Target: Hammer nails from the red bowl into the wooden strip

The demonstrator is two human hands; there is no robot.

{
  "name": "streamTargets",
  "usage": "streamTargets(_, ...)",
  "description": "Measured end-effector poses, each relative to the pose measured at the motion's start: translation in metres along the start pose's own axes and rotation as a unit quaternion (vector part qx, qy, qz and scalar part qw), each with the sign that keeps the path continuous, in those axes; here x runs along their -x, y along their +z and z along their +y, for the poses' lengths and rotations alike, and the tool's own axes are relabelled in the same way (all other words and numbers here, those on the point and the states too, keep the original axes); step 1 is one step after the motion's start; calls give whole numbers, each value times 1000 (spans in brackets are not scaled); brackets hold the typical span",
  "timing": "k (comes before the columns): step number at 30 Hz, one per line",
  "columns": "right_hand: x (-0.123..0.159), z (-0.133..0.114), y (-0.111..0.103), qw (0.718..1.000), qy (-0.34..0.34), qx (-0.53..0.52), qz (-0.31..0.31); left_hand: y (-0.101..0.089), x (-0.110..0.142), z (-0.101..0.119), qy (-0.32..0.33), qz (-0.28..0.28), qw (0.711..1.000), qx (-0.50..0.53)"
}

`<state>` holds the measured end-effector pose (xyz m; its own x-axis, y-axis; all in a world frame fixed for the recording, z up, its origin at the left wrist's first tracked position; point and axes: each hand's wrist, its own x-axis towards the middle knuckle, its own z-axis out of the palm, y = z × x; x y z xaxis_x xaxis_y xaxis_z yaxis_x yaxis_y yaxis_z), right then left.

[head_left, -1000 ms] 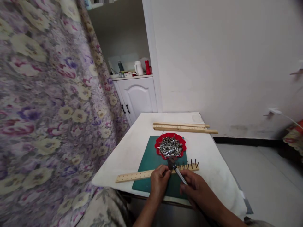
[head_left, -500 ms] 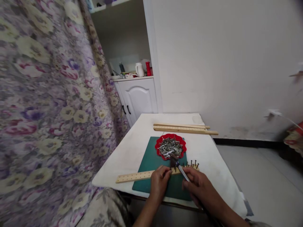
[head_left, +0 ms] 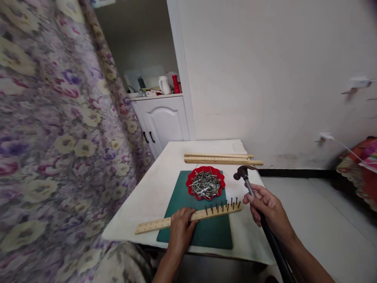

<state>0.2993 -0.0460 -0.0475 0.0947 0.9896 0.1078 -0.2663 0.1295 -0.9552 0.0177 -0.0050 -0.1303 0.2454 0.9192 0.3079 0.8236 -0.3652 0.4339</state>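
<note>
A pale wooden strip [head_left: 153, 225] with rows of small holes lies slantwise across a green mat [head_left: 213, 236]. My left hand [head_left: 181, 228] grips it near its middle, fingers over the far edge and thumb on the near side. Several dark nails [head_left: 222, 206] stand upright in the strip's right part. In my right hand [head_left: 271, 210] is a claw hammer [head_left: 249, 188], held by its shaft, its head raised clear of the nails to the right. A red scalloped dish [head_left: 188, 184] full of loose silvery nails [head_left: 205, 184] sits on the mat's far part.
More wooden strips [head_left: 218, 160] lie together near the back of the white-covered table [head_left: 134, 202]. A floral curtain [head_left: 67, 129] hangs at the left. Behind stand a white cabinet [head_left: 166, 118] and a wall [head_left: 250, 78]; grey floor [head_left: 312, 212] shows at right.
The hammer has gone up and right, away from the strip. My left hand has left the nail area and now grasps the strip farther left. The whole view has shifted slightly.
</note>
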Motion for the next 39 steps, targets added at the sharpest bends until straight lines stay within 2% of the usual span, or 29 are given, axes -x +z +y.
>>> streamTargets(10,-1,2,10,1000,9,-9,-12,6,-9,9,-4,10,1000,-5)
streamTargets(14,-1,5,14,1000,18,-8,-25,-1,-9,11,-1,5,1000,13)
streamTargets(17,-2,7,16,1000,20,-5,-19,-11,-15,10,8,23,999,37)
streamTargets(19,-2,8,18,1000,24,-8,-17,-16,-27,8,21,37,998,42)
streamTargets(22,-3,9,20,999,29,-11,-22,-18,-59,4,33,46,998,22)
streamTargets(27,-3,11,23,999,33,-13,-32,-5,-121,-3,21,47,998,-49)
streamTargets(30,-3,12,24,999,36,-12,-39,4,-144,-3,14,25,997,-75)
streamTargets(34,-3,13,24,998,42,-8,-44,10,-153,-4,17,3,996,-85)
streamTargets(39,-3,12,23,998,40,-8,-49,9,-145,-6,28,3,996,-80)
